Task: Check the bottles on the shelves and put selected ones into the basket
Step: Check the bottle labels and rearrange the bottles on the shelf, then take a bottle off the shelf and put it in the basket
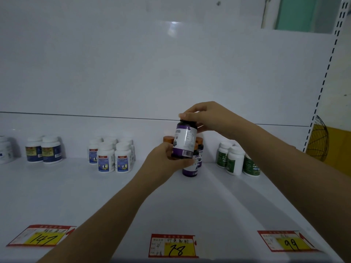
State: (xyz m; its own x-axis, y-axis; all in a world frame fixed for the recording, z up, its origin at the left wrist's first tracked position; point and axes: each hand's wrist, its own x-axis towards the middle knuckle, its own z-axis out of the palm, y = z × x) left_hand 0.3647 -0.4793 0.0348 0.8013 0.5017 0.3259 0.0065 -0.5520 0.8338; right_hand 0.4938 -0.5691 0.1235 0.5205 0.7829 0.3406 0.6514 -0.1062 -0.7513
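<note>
— Price tags lie closest, three along the front edge of the shelf; they read 147, 78 and 99 from left to right.

— And the bottle being checked?

— Purple bottle, held in the air above the shelf, in front of the back panel and above the middle tag; both hands are on it.

— Which way does it point?

— Long axis close to vertical, dark cap up, base down; the top leans a little to the right; the white panel of the label with its barcode faces the camera.

— How do the hands hold it?

— Left hand comes from below, fingers curled round the lower part and the base; right hand comes from the right and above, thumb and fingers pinching the cap.

— What stands behind?

— More purple bottles with copper caps upright on the shelf, directly behind and below the held one; white bottles with blue labels to the left; navy-labelled ones farther left; green-labelled ones to the right, partly behind the right forearm.
</note>
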